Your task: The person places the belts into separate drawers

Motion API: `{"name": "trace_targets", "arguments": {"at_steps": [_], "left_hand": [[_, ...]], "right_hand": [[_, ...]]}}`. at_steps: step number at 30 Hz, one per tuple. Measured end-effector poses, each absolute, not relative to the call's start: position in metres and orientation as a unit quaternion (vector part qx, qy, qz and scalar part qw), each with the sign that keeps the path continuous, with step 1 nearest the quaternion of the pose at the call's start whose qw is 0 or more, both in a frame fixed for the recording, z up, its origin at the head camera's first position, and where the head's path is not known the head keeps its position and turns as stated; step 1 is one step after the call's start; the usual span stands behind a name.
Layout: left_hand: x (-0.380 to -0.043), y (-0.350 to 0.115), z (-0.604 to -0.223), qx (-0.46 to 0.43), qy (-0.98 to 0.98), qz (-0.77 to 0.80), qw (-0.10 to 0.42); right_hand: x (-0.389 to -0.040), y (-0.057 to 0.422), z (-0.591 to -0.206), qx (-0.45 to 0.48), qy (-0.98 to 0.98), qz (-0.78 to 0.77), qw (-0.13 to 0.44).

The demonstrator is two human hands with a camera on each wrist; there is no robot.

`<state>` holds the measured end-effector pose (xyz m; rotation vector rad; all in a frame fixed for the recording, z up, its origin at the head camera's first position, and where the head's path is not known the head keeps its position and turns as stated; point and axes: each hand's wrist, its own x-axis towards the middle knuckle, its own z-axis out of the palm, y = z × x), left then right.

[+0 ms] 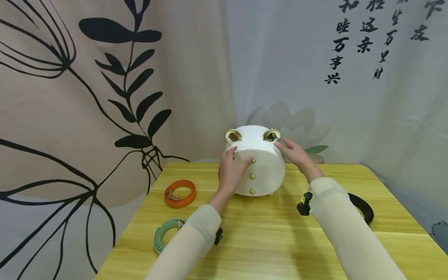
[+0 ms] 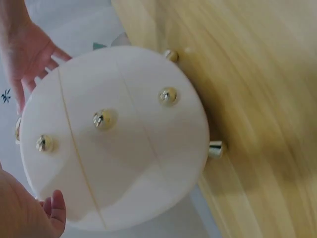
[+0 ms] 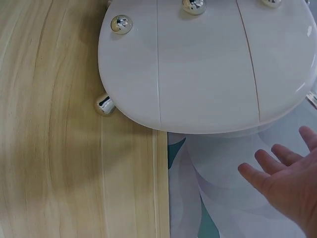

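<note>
A rounded white box with two gold ears stands on the wooden table. Three gold knobs run down its front, thin seams cross between them, and short gold feet show underneath. My left hand is at the left side of the front, thumb and fingers spread apart. At the upper right, beside the right gold ear, is my right hand, its fingers extended toward the box. In the right wrist view that hand's fingers are spread, with nothing between them.
On the table's left lie a coiled orange belt and, nearer, a coiled green belt, partly behind the left sleeve. A coiled black belt lies at the right, partly covered by the right sleeve. Printed curtains hang behind the table's back edge.
</note>
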<state>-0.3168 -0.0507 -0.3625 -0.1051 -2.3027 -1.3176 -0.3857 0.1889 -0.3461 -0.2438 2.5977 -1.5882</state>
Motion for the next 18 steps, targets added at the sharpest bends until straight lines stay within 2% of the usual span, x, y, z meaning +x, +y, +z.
{"name": "trace_targets", "arguments": {"at_steps": [18], "left_hand": [[-0.317,-0.016,-0.39,0.027,-0.811,-0.527,0.254]], "right_hand": [[-0.394,0.178,-0.358,-0.054,0.792,-0.604,0.074]]}}
